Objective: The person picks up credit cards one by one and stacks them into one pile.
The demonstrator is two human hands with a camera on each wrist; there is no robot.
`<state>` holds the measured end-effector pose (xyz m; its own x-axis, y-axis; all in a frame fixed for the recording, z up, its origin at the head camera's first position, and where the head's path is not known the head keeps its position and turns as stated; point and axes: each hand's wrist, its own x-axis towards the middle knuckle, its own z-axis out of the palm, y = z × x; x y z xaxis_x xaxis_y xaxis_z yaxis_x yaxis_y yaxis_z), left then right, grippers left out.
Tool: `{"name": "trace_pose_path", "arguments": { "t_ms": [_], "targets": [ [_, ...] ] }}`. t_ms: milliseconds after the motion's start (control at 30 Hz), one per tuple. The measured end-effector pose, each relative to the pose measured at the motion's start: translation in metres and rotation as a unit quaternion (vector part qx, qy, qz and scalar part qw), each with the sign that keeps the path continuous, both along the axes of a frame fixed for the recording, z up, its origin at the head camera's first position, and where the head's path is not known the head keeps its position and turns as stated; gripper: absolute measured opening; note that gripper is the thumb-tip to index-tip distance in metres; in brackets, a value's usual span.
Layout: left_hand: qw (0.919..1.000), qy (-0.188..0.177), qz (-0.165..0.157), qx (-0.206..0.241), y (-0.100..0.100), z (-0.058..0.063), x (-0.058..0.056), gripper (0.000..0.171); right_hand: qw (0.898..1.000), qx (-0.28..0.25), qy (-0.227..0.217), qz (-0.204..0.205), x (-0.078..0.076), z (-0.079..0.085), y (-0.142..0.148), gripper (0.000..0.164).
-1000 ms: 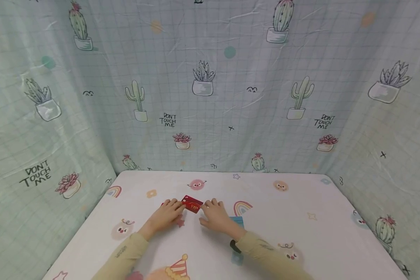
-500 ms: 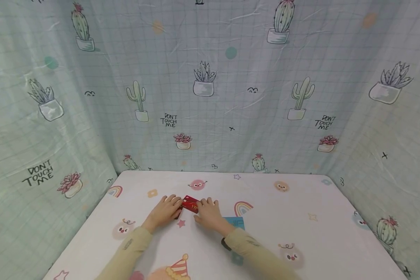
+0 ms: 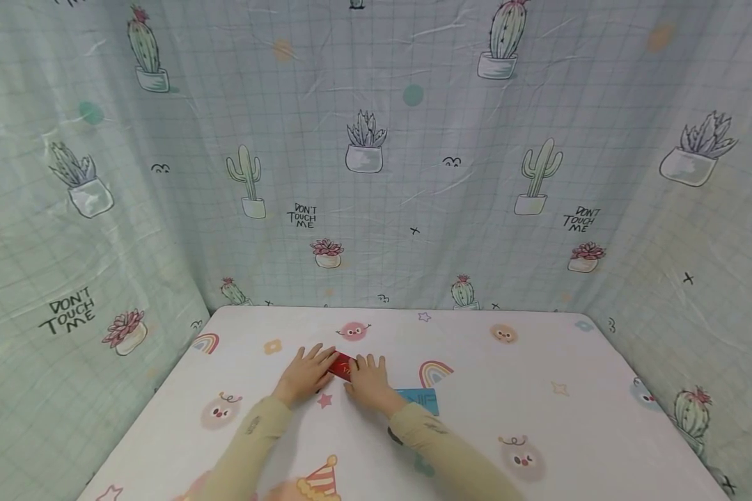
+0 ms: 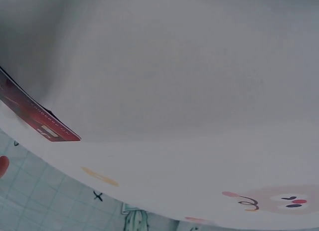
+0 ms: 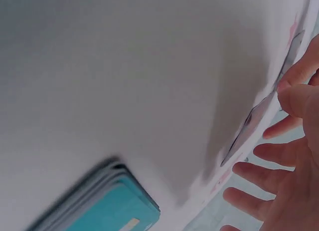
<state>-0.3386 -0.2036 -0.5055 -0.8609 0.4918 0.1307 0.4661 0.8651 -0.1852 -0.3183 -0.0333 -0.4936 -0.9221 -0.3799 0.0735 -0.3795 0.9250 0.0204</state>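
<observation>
A red card (image 3: pixel 341 367) with gold lettering shows between my hands, partly covered by fingers from both sides. My left hand (image 3: pixel 305 374) grips at its left, with a dark card edge just under the palm. From the right, my right hand (image 3: pixel 370 383) holds it with thumb and fingers. In the left wrist view the red card (image 4: pixel 37 114) stands on a slant close to the table. Two cards (image 5: pixel 249 127) appear nearly edge-on in the right wrist view, their ends meeting at a finger and thumb, beside a hand (image 5: pixel 286 186) with spread fingers.
A stack of blue cards (image 5: pixel 112 208) lies on the table near my right wrist; the head view shows the top blue card (image 3: pixel 423 400). The white tabletop (image 3: pixel 514 390) carries printed cartoon patterns. A cactus-print cloth (image 3: pixel 388 202) hangs around the back and sides.
My right hand has moved left and now covers more of the red card. The left hand has shifted right toward it, and more of the blue card is showing.
</observation>
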Motion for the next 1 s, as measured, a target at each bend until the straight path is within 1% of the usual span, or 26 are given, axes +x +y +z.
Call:
{"name": "trace_pose_path", "arguments": {
  "t_ms": [167, 267, 467, 600, 767, 1000],
  "targets": [
    [0.9998, -0.01, 0.018, -0.006, 0.003, 0.0, -0.002, 0.049, 1.0, 0.011, 0.0, -0.007, -0.004, -0.005, -0.002, 0.052],
    [0.9996, -0.016, 0.023, -0.004, 0.006, 0.0, -0.003, 0.051, 1.0, 0.011, 0.004, -0.011, -0.006, -0.008, -0.003, 0.052],
    [0.9986, -0.035, 0.035, -0.019, 0.01, 0.002, -0.005, 0.054, 1.0, 0.016, 0.013, -0.008, -0.011, -0.011, -0.003, 0.055],
    [0.9984, -0.036, 0.036, -0.024, 0.013, 0.004, -0.006, 0.055, 0.999, 0.03, 0.027, -0.006, -0.013, -0.011, -0.003, 0.057],
    [0.9989, -0.026, 0.028, -0.027, 0.014, 0.002, -0.009, 0.057, 0.998, 0.034, 0.044, -0.006, -0.015, -0.01, -0.003, 0.057],
    [0.9994, -0.006, 0.007, -0.034, 0.013, 0.002, -0.01, 0.057, 0.999, 0.025, 0.038, -0.013, -0.015, -0.006, -0.003, 0.055]
  ]
}}
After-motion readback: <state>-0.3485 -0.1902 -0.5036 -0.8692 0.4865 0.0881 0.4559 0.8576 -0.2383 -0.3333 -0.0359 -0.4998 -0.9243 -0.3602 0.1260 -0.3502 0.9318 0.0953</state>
